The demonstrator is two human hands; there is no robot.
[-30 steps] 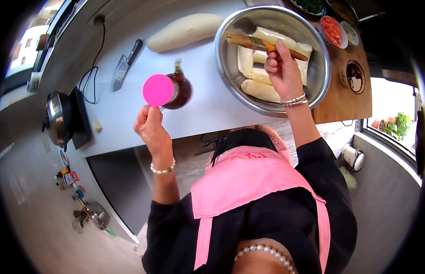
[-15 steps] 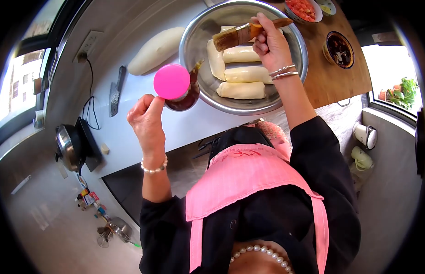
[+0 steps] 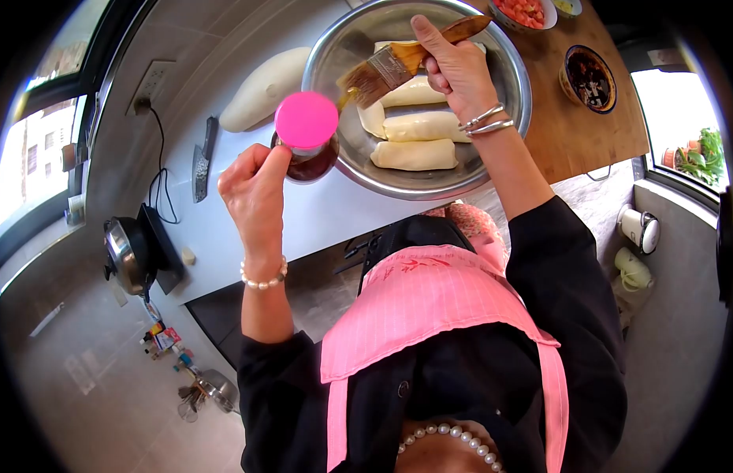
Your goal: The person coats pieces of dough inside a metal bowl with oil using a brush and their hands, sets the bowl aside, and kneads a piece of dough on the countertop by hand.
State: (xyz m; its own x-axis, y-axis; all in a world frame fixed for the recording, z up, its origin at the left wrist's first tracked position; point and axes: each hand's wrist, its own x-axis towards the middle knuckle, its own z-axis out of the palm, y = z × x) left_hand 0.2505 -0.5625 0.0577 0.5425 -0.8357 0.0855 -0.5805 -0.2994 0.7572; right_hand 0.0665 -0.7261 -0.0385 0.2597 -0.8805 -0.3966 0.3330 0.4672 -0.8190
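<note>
Grey walls and a window [image 3: 37, 162] are seen around a white counter [image 3: 221, 236], with a wooden board [image 3: 552, 154] at its right. The counter's edge and the board are overlapped by a steel bowl [image 3: 429, 192], in which pale rolls [image 3: 414, 155] are laid close together. A long piece of dough [image 3: 264, 91] is set beside the bowl, with a knife [image 3: 201, 169] further left. On the board, a dish of dark sauce [image 3: 589, 79] is placed well apart from the hands.

A glass jug [image 3: 313, 167] of dark liquid, topped by a pink lid [image 3: 306, 120], is held just beside the bowl by the left hand [image 3: 254, 188]; the fingers are closed at its handle, which is mostly hidden. A brush [image 3: 399, 67] is gripped by its handle between the thumb and curled fingers of the right hand [image 3: 463, 79]. Its bristles are held over the bowl, near the spout; whether they touch cannot be told.

Liquid could be spilled over the rim if the jug were tipped too sharply, the rolls could be flooded by a fast pour, and the spout could be knocked by the brush.
</note>
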